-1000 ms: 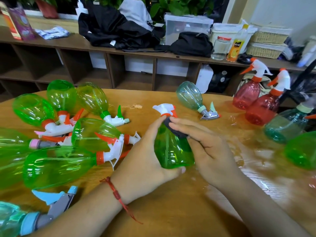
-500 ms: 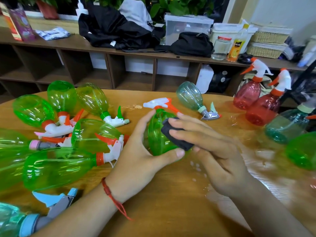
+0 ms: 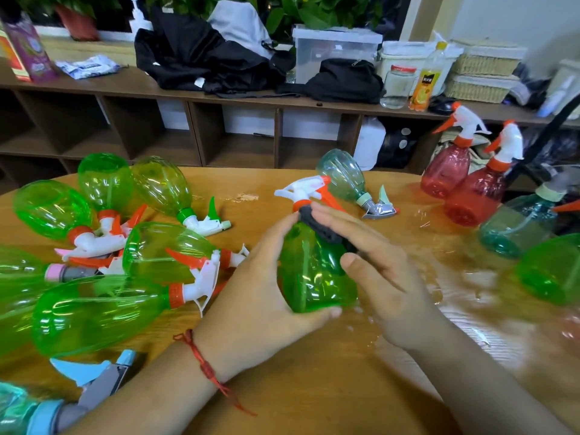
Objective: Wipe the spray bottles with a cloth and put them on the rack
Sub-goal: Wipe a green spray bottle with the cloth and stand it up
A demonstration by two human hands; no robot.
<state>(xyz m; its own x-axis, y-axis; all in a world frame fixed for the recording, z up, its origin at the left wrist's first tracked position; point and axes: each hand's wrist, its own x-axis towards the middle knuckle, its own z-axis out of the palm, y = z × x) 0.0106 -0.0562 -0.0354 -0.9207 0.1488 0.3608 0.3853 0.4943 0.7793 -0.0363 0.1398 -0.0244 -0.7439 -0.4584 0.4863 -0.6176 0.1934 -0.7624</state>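
Wooden table (image 3: 314,397), far edge at twelve o'clock. At centre the left hand (image 3: 251,296) grips a green spray bottle (image 3: 314,277); the right hand (image 3: 383,277) presses a dark cloth (image 3: 326,232) flat-fingered on its shoulder. Lying bottles (image 3: 94,309) crowd nine o'clock.

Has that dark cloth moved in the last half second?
Yes. The dark cloth has slid up the held green bottle toward its neck, nearer the teal bottle lying behind it.

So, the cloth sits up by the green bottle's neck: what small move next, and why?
Probably draw the dark cloth down the green bottle toward its base: the right hand presses it high at the shoulder, the left hand steadies the bottle upright, and the lower body is uncovered.
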